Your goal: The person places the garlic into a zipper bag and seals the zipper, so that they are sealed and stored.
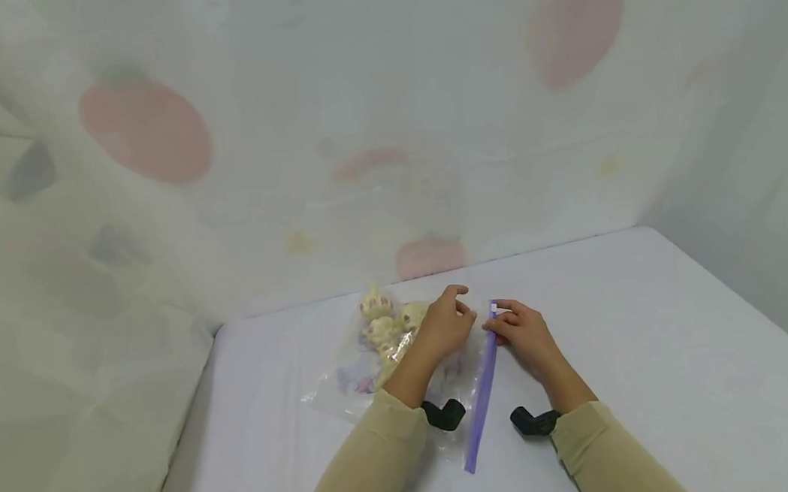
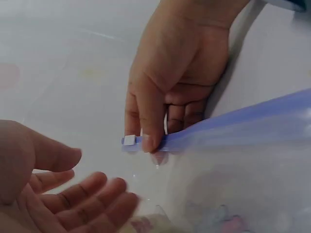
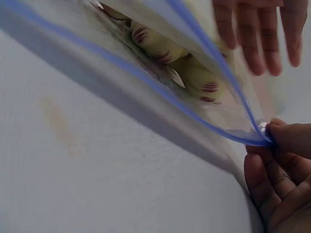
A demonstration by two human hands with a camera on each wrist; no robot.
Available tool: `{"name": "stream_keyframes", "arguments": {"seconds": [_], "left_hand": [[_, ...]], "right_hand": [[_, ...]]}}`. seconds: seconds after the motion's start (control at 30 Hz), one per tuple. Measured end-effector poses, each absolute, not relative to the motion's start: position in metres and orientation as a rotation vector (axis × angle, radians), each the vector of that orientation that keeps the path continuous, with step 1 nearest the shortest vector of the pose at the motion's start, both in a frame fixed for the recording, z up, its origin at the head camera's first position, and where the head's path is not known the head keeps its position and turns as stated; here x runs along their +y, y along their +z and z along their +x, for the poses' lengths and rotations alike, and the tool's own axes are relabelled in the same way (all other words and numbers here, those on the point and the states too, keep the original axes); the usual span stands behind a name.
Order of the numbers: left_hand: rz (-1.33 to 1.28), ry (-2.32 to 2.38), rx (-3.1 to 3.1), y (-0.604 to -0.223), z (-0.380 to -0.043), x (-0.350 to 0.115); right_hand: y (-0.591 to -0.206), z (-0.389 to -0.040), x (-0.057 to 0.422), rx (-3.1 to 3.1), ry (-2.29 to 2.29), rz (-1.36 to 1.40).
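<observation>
A clear slider zip bag (image 1: 335, 389) lies on the table with its purple-blue zip strip (image 1: 482, 398) toward the right. Inside it are pale yellow rounded figures (image 1: 383, 333) with dark red stripes. My right hand (image 1: 524, 336) pinches the far end of the strip between thumb and fingers, right beside the white slider (image 2: 129, 140). In the right wrist view the two zip edges (image 3: 150, 82) spread apart from that pinched corner, so the bag's mouth gapes. Over the bag hovers my left hand (image 1: 448, 323), fingers loosely bent, holding nothing.
A white-covered table (image 1: 644, 351) extends to both sides of the bag. Behind it hangs a pale curtain (image 1: 498, 179) with faded strawberry prints. Black wrist mounts (image 1: 533, 422) stick out from both sleeves, close over the table and bag.
</observation>
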State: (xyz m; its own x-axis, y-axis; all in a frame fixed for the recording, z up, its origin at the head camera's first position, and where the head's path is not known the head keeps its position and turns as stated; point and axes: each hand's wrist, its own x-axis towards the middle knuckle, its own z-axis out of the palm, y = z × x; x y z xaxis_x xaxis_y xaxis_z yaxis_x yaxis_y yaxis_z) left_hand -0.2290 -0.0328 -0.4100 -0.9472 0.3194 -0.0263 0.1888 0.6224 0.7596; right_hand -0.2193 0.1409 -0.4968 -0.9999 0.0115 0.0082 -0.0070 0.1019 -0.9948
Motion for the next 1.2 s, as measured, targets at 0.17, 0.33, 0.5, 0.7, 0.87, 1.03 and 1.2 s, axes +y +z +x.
{"name": "stream_keyframes", "arguments": {"seconds": [0.17, 0.33, 0.5, 0.7, 0.87, 1.03, 1.2], "left_hand": [[0.55, 1.146, 2.775, -0.404, -0.245, -0.023], [0.706, 0.915, 2.774, -0.42, -0.256, -0.013], [0.772, 0.71, 2.826, -0.431, -0.258, -0.008], [0.848, 0.587, 2.906, -0.433, -0.259, -0.008], [0.882, 0.625, 2.964, -0.433, -0.259, -0.008], [0.874, 0.64, 3.001, -0.431, -0.257, -0.006], [0.843, 0.667, 3.011, -0.428, -0.254, -0.003]], "right_hand": [[-0.494, -0.217, 0.138, -2.264, 2.159, -0.001], [-0.496, -0.214, 0.135, -2.207, 2.226, -0.019], [-0.497, -0.213, 0.134, -2.185, 2.208, 0.003], [-0.491, -0.212, 0.135, -2.187, 2.181, 0.0], [-0.487, -0.21, 0.135, -2.128, 2.235, -0.054], [-0.487, -0.211, 0.135, -2.131, 2.19, -0.108], [-0.488, -0.211, 0.136, -2.144, 2.132, -0.101]]}}
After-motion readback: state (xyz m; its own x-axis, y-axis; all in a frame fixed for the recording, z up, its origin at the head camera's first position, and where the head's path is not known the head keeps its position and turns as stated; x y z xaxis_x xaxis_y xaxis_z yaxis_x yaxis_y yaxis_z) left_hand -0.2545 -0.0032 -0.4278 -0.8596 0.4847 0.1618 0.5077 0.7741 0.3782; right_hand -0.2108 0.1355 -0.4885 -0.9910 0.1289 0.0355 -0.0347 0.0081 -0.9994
